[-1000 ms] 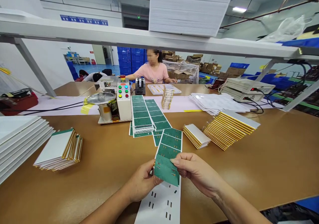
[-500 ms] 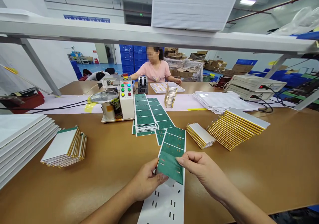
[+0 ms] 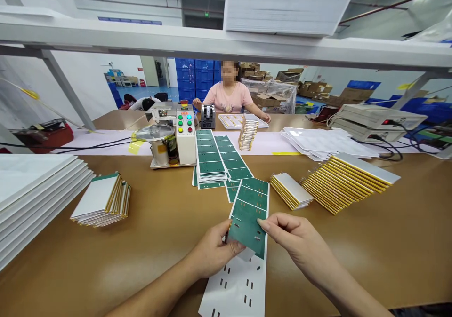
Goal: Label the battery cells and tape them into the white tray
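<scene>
My left hand (image 3: 216,250) is closed on the left edge of a green label (image 3: 247,230) with small slots, and on a white panel partly hidden beneath it. Thumb and fingertips of my right hand (image 3: 295,236) pinch the label's right edge. Below them lies a long label sheet (image 3: 237,286); its near part is bare white backing with dark slots, and its far part still carries green labels (image 3: 253,194). Farther off rest a stack of green label sheets (image 3: 211,156) and a small stack of white panels with gold edges (image 3: 292,189).
On the left stand white boards (image 3: 38,183) and a stack of green-ended panels (image 3: 100,197). A button-panel machine (image 3: 185,138) sits at centre-left. More gold-edged panels (image 3: 348,183) lean to the right. Across the table sits a person (image 3: 228,96), below an overhead shelf (image 3: 158,42).
The view has shifted a little, moving things rightward in the picture. The label between my hands looks flatter. The person opposite has turned to face forward and drawn one hand back.
</scene>
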